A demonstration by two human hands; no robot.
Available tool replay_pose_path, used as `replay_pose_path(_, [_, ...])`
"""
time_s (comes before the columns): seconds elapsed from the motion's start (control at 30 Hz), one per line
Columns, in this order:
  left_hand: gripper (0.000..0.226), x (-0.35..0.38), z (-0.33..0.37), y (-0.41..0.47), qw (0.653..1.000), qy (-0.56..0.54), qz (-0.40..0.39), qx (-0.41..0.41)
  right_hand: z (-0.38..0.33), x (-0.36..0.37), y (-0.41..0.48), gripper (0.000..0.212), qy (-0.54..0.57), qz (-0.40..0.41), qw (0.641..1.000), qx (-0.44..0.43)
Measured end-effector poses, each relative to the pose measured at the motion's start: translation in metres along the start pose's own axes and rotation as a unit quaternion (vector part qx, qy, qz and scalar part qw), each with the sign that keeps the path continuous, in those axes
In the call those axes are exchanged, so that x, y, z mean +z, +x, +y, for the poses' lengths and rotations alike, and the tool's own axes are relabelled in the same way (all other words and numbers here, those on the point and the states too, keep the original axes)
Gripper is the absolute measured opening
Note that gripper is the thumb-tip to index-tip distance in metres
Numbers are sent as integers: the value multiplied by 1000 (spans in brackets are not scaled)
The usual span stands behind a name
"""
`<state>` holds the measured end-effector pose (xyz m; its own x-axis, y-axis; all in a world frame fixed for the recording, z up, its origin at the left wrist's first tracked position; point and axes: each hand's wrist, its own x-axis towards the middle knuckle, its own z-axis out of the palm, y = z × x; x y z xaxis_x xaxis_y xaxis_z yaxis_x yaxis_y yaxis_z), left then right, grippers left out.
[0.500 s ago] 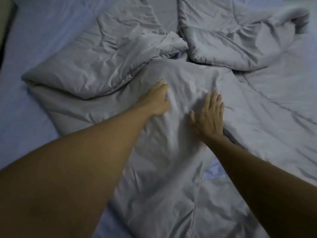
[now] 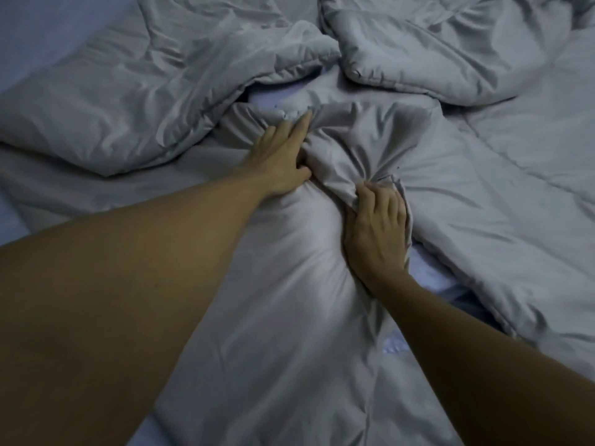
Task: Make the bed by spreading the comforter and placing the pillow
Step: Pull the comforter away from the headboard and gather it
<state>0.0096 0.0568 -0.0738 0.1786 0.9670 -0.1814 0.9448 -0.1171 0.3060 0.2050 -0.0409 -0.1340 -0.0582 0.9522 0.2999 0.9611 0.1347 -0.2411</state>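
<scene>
A grey comforter [image 2: 467,194] lies crumpled across the bed, folded back on itself in thick rolls at the upper left and upper right. My left hand [image 2: 280,159] rests on its middle, thumb and fingers pinching a raised fold. My right hand [image 2: 375,226] is just to the right and nearer me, fingers curled into a gathered bunch of the same fabric. Creases radiate from both grips. No pillow is in view.
A pale blue bed sheet [image 2: 48,37] shows at the upper left, at the left edge and in a gap [image 2: 428,272] beside my right wrist. Both bare forearms cross the lower half of the view.
Both hands lay flat on the comforter before; now their fingers have closed and bunched the fabric between them. The view has moved closer to the bed.
</scene>
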Motion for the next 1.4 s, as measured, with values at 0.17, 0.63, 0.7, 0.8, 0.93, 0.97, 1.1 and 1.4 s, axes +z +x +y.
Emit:
replay_pose_path(0.17, [58,-19,6,-40,996,79,33,1,-18,-34,-6,21,-5,-16,1000,11])
replay_pose_path(0.63, [57,-102,-54,-349,993,-19,-105,-44,-132,-165,-110,25,233,-285,910,-192])
replay_pose_path(0.7, [53,-112,-64,-398,993,2,-90,-74,-160,-177,-127,23,211,-299,901,-232])
replay_pose_path(0.8, [53,-119,-82,-461,990,18,-60,-129,-207,-193,-156,22,185,-333,884,-270])
replay_pose_path(0.93, [65,-115,-134,-543,981,-3,-18,-195,-275,-206,-202,29,182,-374,853,-315])
replay_pose_path(0.97, [67,-112,-149,-564,979,-4,-16,-204,-292,-207,-214,33,190,-384,845,-321])
replay_pose_path(1.1, [54,-102,-207,-646,974,-4,0,-227,-355,-200,-263,46,255,-449,796,-315])
replay_pose_path(1.4, [56,-64,-311,-774,950,0,-6,-312,-486,-148,-394,50,284,-543,694,-378])
